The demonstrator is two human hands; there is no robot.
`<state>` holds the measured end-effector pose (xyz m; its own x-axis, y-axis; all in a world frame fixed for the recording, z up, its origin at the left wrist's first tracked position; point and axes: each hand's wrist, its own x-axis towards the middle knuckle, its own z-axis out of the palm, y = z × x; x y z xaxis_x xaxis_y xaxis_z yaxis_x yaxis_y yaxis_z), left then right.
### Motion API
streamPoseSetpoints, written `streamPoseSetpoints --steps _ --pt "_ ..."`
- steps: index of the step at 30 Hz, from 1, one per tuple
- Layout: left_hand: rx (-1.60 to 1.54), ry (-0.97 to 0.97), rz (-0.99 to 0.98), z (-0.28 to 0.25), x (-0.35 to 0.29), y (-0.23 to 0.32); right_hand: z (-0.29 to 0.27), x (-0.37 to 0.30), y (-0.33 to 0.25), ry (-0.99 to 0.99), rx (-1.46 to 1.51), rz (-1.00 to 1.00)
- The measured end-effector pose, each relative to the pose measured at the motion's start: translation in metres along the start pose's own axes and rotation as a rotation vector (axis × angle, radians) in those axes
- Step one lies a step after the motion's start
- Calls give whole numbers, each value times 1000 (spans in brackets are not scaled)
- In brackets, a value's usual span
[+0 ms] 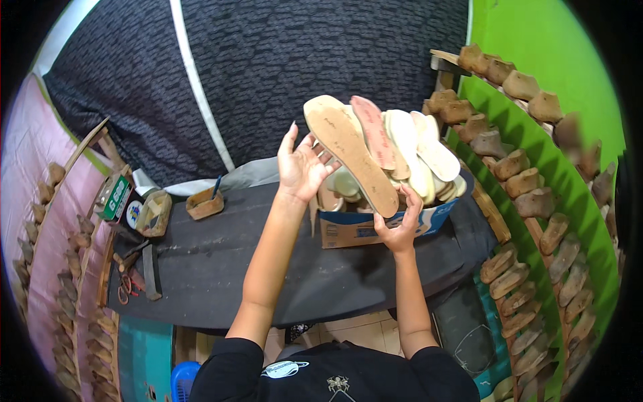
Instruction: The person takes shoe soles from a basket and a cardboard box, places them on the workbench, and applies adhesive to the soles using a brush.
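A brown insole (348,149) with a pale rim is held up at a slant above a cardboard box, its broad toe end at the upper left. My right hand (402,228) pinches its narrow heel end between thumb and fingers. Palm up and fingers spread, my left hand (303,167) is at the insole's left edge; whether the fingertips touch it, I cannot tell. Several more insoles fill the blue and brown box (345,231), among them a reddish one (375,130) and a cream one (439,161) standing up from the pile.
On the dark-covered table (214,268) stand a small tray with a blue-handled tool (205,203), a worn container (155,213) and a green-and-white can (114,197). Scissors (125,289) and a dark bar (152,271) lie at the left. Racks of wooden shoe lasts (526,181) line both sides.
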<state>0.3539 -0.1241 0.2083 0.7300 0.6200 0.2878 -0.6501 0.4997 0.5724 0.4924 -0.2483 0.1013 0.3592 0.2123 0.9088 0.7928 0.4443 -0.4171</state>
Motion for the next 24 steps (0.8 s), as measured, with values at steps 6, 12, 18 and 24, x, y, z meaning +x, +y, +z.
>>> streamPoseSetpoints --steps 6,12,18,24 --pt "-8 41 113 -48 -84 66 47 -3 -37 -219 -68 -319" --pt "-92 166 238 -117 -189 119 107 -37 -58 -624 143 -409" --pt "-40 543 228 -204 -285 135 168 -78 -71 -1048 278 -403" --pt "67 781 179 -266 -330 149 216 -104 -82 -1304 307 -273"
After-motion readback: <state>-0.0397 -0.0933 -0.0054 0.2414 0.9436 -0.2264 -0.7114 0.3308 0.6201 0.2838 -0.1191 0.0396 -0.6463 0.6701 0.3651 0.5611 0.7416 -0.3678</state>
